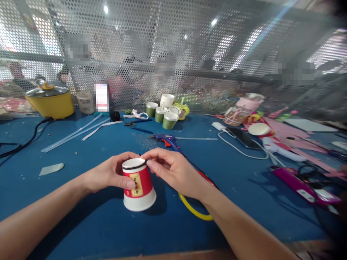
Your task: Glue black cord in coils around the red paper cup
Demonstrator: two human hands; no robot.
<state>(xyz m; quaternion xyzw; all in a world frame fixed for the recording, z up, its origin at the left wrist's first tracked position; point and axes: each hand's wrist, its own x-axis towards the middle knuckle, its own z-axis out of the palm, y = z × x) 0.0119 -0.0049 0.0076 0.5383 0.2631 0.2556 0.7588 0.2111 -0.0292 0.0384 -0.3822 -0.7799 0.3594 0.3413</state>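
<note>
A white paper cup (139, 203) stands with its wider end down, tilted slightly, just in front of me. A red band with a yellow label (136, 185) wraps its middle, and a thin black cord (135, 167) runs around its narrow upper end. My left hand (114, 173) holds the cup from the left, thumb on the label and fingers behind it. With thumb and forefinger, my right hand (170, 168) pinches at the cord on the upper right edge. Beyond the hands lies a blue hot glue gun (166, 138), its nozzle pointing left.
Several small green-and-white buckets (170, 120) stand at the back. Cutting pliers (132, 124), a black yarn ball (115, 115) and clear glue sticks (78, 133) lie left of them. A yellow pot (51, 103) is far left; a phone (243, 138) and purple power strip (303, 184) are right.
</note>
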